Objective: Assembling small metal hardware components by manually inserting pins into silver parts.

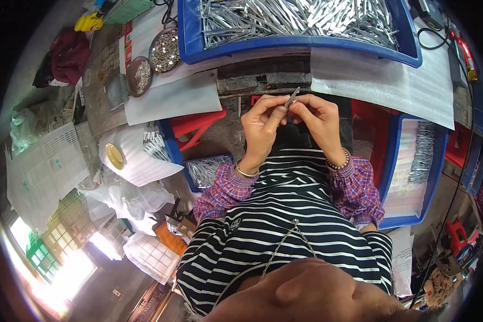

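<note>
My left hand point(265, 127) and my right hand point(320, 123) meet in front of my body, just short of the table edge. Between their thumbs and fingertips is a slim silver metal piece point(293, 95), held at a slant with its upper end showing. Fingers cover its lower part, so its exact kind does not show. Beyond the hands, a large blue tray point(300, 44) on the table is heaped with similar slim silver metal pieces point(295, 19).
Two round dishes of small metal parts, a larger dish point(165, 51) and a smaller dish point(139, 77), sit left of the tray. A blue tray point(394, 161) at my right holds stacked metal pieces; a smaller blue tray point(193, 189) is at my left. A black cable point(456, 188) runs down the right.
</note>
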`<state>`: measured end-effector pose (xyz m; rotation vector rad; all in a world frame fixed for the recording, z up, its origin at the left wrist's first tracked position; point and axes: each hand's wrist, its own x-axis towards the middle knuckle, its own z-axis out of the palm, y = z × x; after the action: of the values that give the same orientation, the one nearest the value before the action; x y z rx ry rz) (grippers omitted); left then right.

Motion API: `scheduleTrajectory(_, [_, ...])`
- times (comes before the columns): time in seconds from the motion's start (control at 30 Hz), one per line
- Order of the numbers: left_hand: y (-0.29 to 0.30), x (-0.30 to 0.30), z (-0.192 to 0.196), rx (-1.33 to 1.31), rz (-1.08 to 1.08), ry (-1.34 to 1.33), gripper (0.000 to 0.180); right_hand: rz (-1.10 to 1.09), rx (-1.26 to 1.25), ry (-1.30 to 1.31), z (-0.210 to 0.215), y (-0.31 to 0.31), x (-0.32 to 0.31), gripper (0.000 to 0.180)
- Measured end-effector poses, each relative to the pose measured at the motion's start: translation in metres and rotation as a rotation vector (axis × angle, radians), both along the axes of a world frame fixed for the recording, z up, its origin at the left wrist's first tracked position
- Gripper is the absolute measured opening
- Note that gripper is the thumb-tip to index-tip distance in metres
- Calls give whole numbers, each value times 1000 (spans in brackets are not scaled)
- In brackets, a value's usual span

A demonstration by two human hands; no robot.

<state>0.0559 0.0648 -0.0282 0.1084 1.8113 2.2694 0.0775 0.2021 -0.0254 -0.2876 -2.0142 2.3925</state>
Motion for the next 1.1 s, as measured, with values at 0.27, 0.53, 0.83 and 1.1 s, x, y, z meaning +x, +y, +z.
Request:
scheduleTrajectory(0.27, [1,-1,0,-6,-9,9,17,-77,-59,22,-1,0,-2,14])
scheduleTrajectory(0.53, [-6,-6,1,199,-115,-218,16,-20,-153,-28,-2,5,-1,13])
scheduleTrajectory(0.83, [-1,-2,-4,-64,5,63,15,-75,-70,-34,-1,1,-1,13])
scheduleTrajectory(1.1, [0,-1,-3,-23,-6,23,15,-51,406,241,2,2,-2,10])
